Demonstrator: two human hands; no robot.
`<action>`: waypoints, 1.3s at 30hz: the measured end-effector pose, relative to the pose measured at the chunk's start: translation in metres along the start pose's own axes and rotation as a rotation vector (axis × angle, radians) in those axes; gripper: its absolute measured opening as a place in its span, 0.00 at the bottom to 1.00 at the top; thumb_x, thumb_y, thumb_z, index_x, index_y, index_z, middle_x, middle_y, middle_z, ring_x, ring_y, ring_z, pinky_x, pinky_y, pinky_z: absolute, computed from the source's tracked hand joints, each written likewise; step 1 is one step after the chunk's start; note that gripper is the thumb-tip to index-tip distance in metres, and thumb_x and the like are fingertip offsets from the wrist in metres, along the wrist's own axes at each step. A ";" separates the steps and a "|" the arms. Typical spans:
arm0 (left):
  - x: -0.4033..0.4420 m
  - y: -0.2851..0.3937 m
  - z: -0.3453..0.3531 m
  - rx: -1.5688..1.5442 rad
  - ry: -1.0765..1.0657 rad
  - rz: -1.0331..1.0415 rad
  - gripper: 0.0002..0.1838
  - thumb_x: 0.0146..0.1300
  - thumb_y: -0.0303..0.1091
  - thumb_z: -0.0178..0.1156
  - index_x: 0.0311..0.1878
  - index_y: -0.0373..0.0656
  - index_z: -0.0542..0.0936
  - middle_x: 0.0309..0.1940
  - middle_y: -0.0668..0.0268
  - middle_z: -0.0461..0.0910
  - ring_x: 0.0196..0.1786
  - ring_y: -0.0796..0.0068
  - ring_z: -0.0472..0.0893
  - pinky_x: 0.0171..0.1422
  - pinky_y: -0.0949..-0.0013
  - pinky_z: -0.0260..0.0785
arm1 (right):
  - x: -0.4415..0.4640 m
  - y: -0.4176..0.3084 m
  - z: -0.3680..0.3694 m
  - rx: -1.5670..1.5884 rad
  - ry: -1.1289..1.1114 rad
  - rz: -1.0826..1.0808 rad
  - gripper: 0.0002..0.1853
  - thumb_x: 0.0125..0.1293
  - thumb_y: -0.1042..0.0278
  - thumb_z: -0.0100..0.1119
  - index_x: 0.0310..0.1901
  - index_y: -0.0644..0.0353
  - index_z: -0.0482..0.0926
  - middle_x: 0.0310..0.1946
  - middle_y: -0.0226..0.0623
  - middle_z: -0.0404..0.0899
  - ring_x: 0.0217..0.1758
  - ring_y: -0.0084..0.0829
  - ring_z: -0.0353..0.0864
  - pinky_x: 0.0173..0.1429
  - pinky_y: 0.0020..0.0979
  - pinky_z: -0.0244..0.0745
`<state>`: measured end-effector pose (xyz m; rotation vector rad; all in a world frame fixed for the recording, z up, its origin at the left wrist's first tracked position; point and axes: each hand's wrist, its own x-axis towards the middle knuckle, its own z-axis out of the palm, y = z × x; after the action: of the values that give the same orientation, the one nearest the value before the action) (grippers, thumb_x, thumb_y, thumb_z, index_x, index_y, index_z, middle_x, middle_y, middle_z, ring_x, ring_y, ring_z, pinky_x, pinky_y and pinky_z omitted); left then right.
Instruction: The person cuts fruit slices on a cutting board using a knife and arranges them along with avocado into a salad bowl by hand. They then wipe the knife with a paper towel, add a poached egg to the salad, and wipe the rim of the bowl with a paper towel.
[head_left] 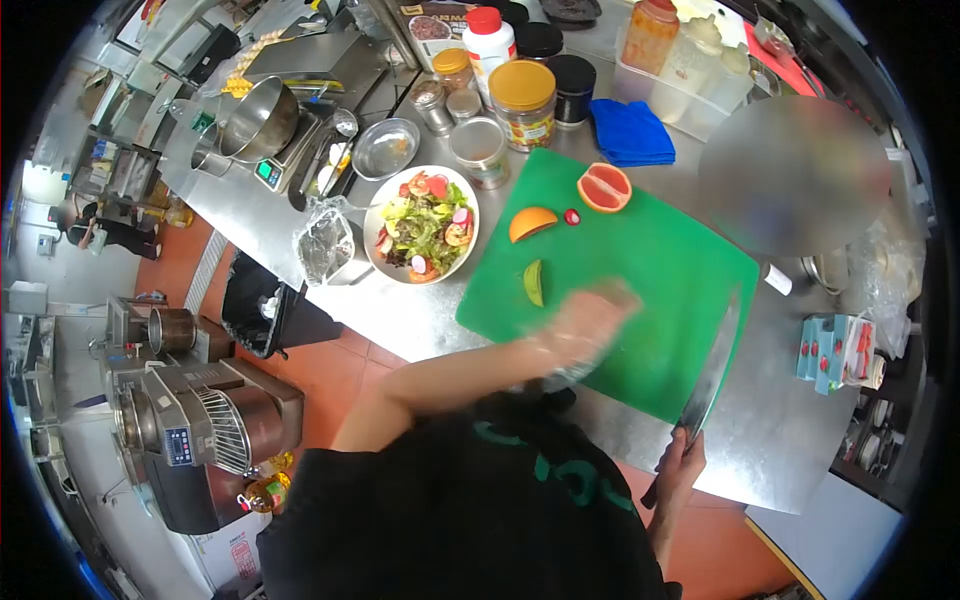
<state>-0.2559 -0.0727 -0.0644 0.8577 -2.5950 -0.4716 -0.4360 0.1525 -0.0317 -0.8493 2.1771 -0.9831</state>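
My right hand is closed round the handle of a long kitchen knife. Its blade lies along the right edge of the green cutting board. Over the lower left part of the board, my left hand is smeared by motion, so its fingers cannot be made out. Something clear and shiny shows under that wrist. On the board are a grapefruit half, an orange wedge, a small radish piece and a lime wedge. A white bowl of salad with shrimp stands left of the board.
Several jars and a folded blue cloth line the back. A bin of sauce bottles stands behind. Left are a metal bowl on a scale and a plastic-lined container. Another person stands far left.
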 end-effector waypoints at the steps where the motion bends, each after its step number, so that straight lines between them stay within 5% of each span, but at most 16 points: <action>1: -0.021 -0.026 -0.028 -0.069 0.236 0.022 0.18 0.55 0.28 0.51 0.50 0.42 0.76 0.44 0.54 0.76 0.39 0.64 0.79 0.39 0.66 0.75 | -0.001 -0.013 0.001 0.077 -0.008 0.039 0.10 0.69 0.64 0.49 0.37 0.62 0.70 0.15 0.22 0.62 0.14 0.14 0.61 0.16 0.20 0.57; 2: -0.042 -0.054 -0.056 -0.063 0.232 0.018 0.18 0.55 0.28 0.51 0.50 0.42 0.76 0.44 0.54 0.76 0.39 0.64 0.79 0.39 0.66 0.75 | 0.007 0.016 0.002 -0.034 0.017 -0.072 0.09 0.69 0.64 0.49 0.37 0.62 0.70 0.15 0.22 0.62 0.14 0.14 0.60 0.16 0.19 0.57; 4: -0.080 -0.110 -0.108 -0.030 0.189 -0.544 0.14 0.57 0.27 0.51 0.46 0.44 0.79 0.35 0.57 0.80 0.36 0.62 0.79 0.41 0.63 0.72 | 0.011 0.005 0.007 -0.032 -0.002 -0.104 0.09 0.69 0.64 0.48 0.37 0.62 0.70 0.15 0.23 0.62 0.14 0.14 0.60 0.16 0.20 0.57; 5: -0.085 -0.123 -0.135 0.138 0.454 -0.505 0.11 0.56 0.26 0.53 0.41 0.44 0.81 0.31 0.56 0.81 0.33 0.59 0.80 0.39 0.61 0.73 | 0.014 -0.002 0.009 -0.034 -0.015 -0.137 0.09 0.70 0.64 0.48 0.38 0.62 0.70 0.15 0.23 0.62 0.14 0.14 0.60 0.16 0.20 0.57; 6: -0.097 -0.143 -0.152 0.297 0.439 -0.494 0.10 0.54 0.27 0.55 0.39 0.44 0.82 0.31 0.55 0.81 0.32 0.55 0.80 0.38 0.58 0.73 | 0.017 -0.008 0.012 0.019 -0.028 -0.038 0.10 0.69 0.65 0.49 0.38 0.64 0.71 0.15 0.23 0.62 0.14 0.14 0.61 0.15 0.20 0.57; 9: -0.132 -0.205 -0.156 0.525 0.218 -0.789 0.07 0.54 0.31 0.56 0.33 0.44 0.83 0.28 0.54 0.81 0.30 0.53 0.81 0.36 0.56 0.74 | 0.026 0.003 0.020 -0.143 -0.047 -0.348 0.10 0.69 0.65 0.49 0.39 0.65 0.71 0.14 0.24 0.63 0.14 0.14 0.62 0.15 0.20 0.58; 15: -0.129 -0.234 -0.149 0.529 -0.130 -0.949 0.08 0.54 0.31 0.54 0.31 0.41 0.82 0.29 0.53 0.81 0.35 0.55 0.82 0.43 0.59 0.76 | 0.016 -0.020 0.024 -0.030 -0.097 -0.262 0.10 0.69 0.66 0.49 0.39 0.66 0.71 0.13 0.25 0.63 0.13 0.15 0.63 0.15 0.20 0.58; 22: -0.126 -0.228 -0.167 0.652 -0.357 -0.818 0.10 0.49 0.35 0.60 0.32 0.41 0.82 0.36 0.51 0.81 0.41 0.55 0.81 0.45 0.60 0.75 | 0.009 -0.029 0.023 -0.006 -0.044 -0.030 0.10 0.70 0.66 0.48 0.39 0.65 0.71 0.13 0.24 0.63 0.13 0.15 0.62 0.15 0.20 0.59; 27: -0.124 -0.160 -0.182 0.717 -0.353 -0.759 0.20 0.44 0.42 0.66 0.41 0.43 0.79 0.47 0.53 0.77 0.57 0.56 0.72 0.60 0.55 0.63 | 0.015 -0.023 0.021 -0.003 -0.054 -0.057 0.10 0.70 0.65 0.48 0.39 0.65 0.71 0.13 0.24 0.63 0.13 0.15 0.62 0.15 0.20 0.59; 30: -0.169 -0.206 -0.139 0.838 -0.107 -0.599 0.20 0.47 0.40 0.65 0.45 0.44 0.78 0.49 0.54 0.75 0.58 0.56 0.70 0.62 0.53 0.58 | 0.021 -0.001 0.019 -0.138 -0.045 -0.381 0.10 0.70 0.65 0.48 0.39 0.65 0.71 0.13 0.24 0.63 0.13 0.15 0.62 0.15 0.20 0.59; 34: -0.168 -0.212 -0.139 0.894 0.054 -0.506 0.17 0.50 0.37 0.62 0.44 0.45 0.78 0.44 0.56 0.77 0.53 0.55 0.72 0.57 0.53 0.61 | 0.022 -0.007 0.018 -0.099 -0.068 -0.308 0.10 0.69 0.65 0.49 0.39 0.64 0.71 0.13 0.24 0.63 0.13 0.15 0.62 0.15 0.20 0.59; 36: -0.169 -0.219 -0.139 0.848 -0.033 -0.565 0.12 0.52 0.35 0.59 0.41 0.45 0.78 0.40 0.57 0.78 0.50 0.57 0.74 0.53 0.55 0.63 | 0.022 -0.021 0.019 0.020 -0.080 -0.049 0.10 0.69 0.65 0.49 0.40 0.65 0.71 0.13 0.24 0.63 0.13 0.14 0.62 0.15 0.20 0.59; 39: -0.168 -0.218 -0.140 0.889 -0.016 -0.530 0.10 0.52 0.35 0.58 0.37 0.44 0.79 0.37 0.59 0.78 0.47 0.59 0.75 0.48 0.56 0.63 | 0.022 -0.005 0.019 -0.102 -0.079 -0.305 0.10 0.69 0.65 0.49 0.41 0.65 0.71 0.13 0.24 0.63 0.13 0.14 0.62 0.15 0.20 0.59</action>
<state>0.0395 -0.1617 -0.0727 1.8246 -2.5285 0.6270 -0.4347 0.1252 -0.0434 -1.2748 2.0833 -0.9679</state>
